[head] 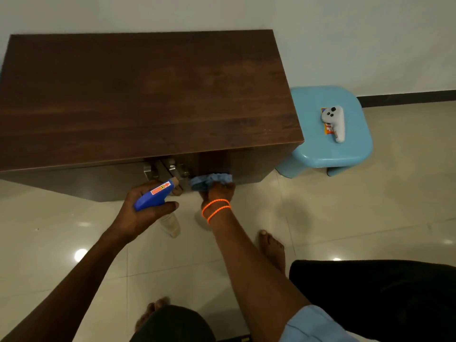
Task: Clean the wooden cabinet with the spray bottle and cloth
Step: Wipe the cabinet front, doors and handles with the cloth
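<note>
A dark wooden cabinet [148, 95] stands against the wall, seen from above. My left hand [138, 213] grips a spray bottle [155, 193] with a blue trigger head and a clear body hanging below; its nozzle points at the metal handles [165, 169] on the cabinet front. My right hand [218, 191], with orange bands on the wrist, presses a bunched blue cloth [209, 180] against the cabinet's right door just under the top edge. The lower part of the doors is hidden from view.
A light blue plastic stool [328, 149] stands right of the cabinet, with a white handheld controller [335, 122] lying on it. Glossy beige floor tiles [370, 206] surround everything. My bare feet and knees are at the bottom of the view.
</note>
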